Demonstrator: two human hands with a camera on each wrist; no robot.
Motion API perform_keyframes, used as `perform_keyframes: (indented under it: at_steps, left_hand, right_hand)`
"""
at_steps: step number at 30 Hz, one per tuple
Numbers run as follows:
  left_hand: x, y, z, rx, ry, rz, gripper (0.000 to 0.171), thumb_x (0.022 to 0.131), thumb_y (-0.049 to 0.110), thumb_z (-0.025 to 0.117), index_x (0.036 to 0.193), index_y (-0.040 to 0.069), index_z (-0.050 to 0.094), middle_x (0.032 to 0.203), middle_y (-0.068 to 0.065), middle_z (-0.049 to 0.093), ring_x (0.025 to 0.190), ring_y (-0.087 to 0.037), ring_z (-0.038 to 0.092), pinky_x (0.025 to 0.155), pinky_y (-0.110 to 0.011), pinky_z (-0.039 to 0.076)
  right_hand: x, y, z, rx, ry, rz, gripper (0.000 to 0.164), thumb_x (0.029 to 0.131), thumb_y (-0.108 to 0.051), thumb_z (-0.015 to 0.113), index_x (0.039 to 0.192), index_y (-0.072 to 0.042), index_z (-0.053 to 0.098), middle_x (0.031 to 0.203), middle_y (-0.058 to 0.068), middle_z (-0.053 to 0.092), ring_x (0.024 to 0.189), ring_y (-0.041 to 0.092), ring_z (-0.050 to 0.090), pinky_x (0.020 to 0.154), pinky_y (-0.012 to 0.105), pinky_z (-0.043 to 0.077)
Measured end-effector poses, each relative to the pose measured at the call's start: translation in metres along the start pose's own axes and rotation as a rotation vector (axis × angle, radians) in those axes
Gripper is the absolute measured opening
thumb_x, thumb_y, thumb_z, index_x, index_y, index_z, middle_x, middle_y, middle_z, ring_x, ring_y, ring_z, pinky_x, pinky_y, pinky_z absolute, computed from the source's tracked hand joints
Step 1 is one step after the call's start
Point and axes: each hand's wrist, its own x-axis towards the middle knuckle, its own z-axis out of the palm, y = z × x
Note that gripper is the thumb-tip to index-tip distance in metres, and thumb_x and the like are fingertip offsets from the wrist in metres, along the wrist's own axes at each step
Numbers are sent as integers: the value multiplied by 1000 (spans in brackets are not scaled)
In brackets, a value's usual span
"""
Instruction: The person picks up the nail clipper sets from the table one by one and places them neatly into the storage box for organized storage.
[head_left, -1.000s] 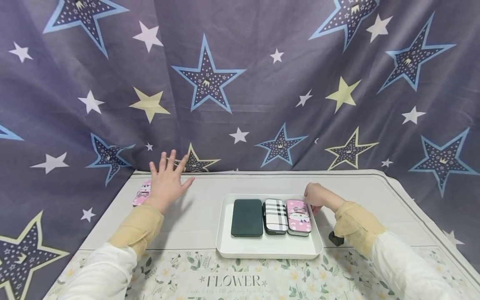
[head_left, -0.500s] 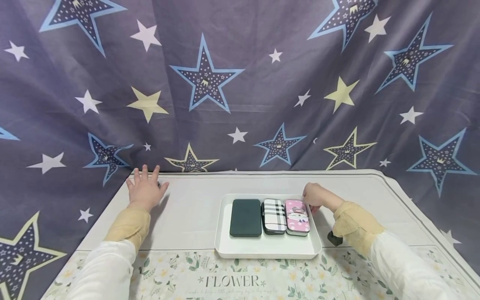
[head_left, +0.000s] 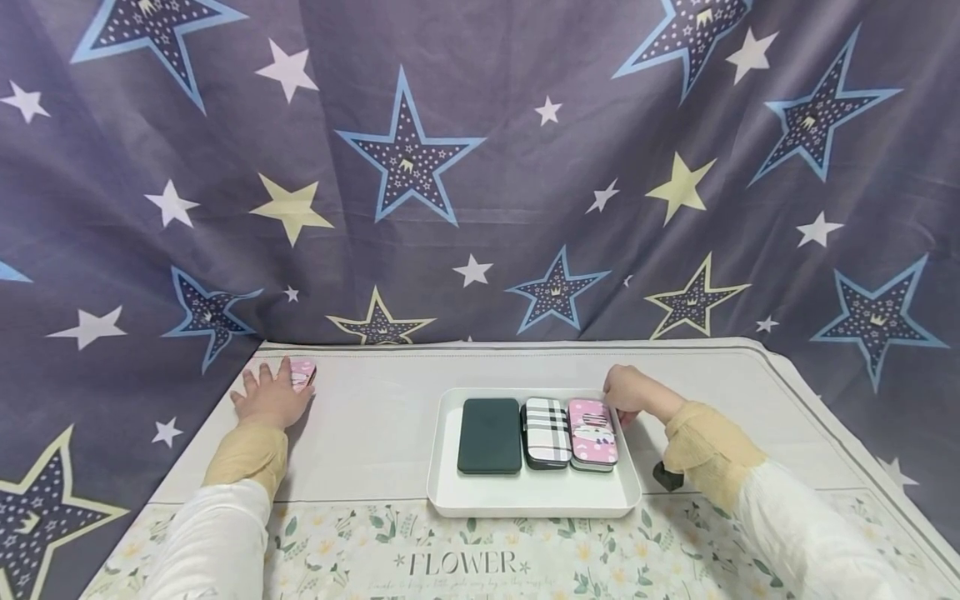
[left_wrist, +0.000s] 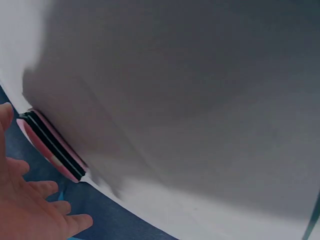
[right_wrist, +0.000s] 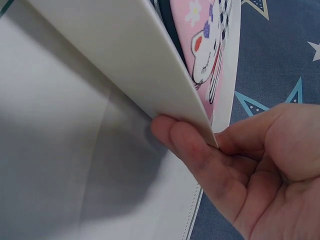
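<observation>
My left hand (head_left: 272, 402) is at the table's far left, its fingers spread over a small pink patterned case (head_left: 303, 373), which it partly covers in the head view. In the left wrist view the pink case (left_wrist: 52, 145) shows a dark band along its side, with the loosely bent fingers beside it; contact cannot be told. My right hand (head_left: 633, 392) pinches the rim of a white tray (head_left: 498, 497) near its far right corner, thumb inside and fingers outside. Lying side by side in the tray are a dark green case (head_left: 490, 436), a plaid case (head_left: 547, 433) and a pink cartoon case (head_left: 592, 433).
A pale tablecloth (head_left: 367, 433) covers the table, with a floral printed band (head_left: 337, 542) along the front. Behind the table hangs a dark star-patterned curtain (head_left: 450, 250). A small black object (head_left: 667, 477) shows under the right wrist.
My left hand has moved left and then nearer, down to the pink case, whose visible part is now right of the fingers. The right hand keeps its pinch on the tray.
</observation>
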Motion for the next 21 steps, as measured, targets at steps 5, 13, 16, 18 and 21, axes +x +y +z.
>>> perform_keyframes:
  at_steps: [5, 13, 16, 18, 21]
  left_hand:
    - [-1, -4, 4, 8, -35, -31, 78, 93, 40, 47, 142, -13, 16, 141, -44, 12, 132, -62, 3, 100, -76, 13]
    - [-2, 3, 6, -5, -49, -63, 74, 93, 33, 47, 134, -22, 20, 125, -46, 32, 119, -60, 29, 94, -67, 33]
    - [-3, 8, 4, -11, -48, -75, 72, 93, 29, 48, 132, -24, 21, 121, -47, 34, 116, -61, 33, 94, -65, 35]
    - [-3, 10, 2, -19, -48, -79, 70, 92, 27, 49, 129, -26, 23, 120, -48, 34, 115, -61, 33, 93, -64, 36]
    - [-1, 12, 0, -31, -52, -82, 68, 91, 26, 51, 124, -28, 28, 117, -48, 36, 114, -61, 34, 92, -64, 37]
  right_hand:
    - [-1, -1, 0, -4, -1, -5, 26, 83, 3, 50, 102, 15, 63, 54, 9, 59, 43, 14, 61, 49, 28, 56]
    - [0, 0, 0, 6, -6, 6, 25, 83, 2, 51, 101, 14, 63, 53, 9, 58, 43, 14, 61, 49, 28, 56]
    - [0, 0, 0, 7, -7, 8, 26, 83, 2, 51, 103, 15, 62, 55, 10, 59, 43, 14, 61, 48, 28, 56]
    - [1, 0, 0, 5, -8, 8, 27, 83, 2, 51, 104, 15, 62, 56, 10, 59, 43, 14, 61, 48, 28, 56]
    - [2, 1, 0, 1, -7, 9, 27, 83, 2, 51, 104, 15, 62, 55, 10, 59, 43, 13, 61, 49, 28, 56]
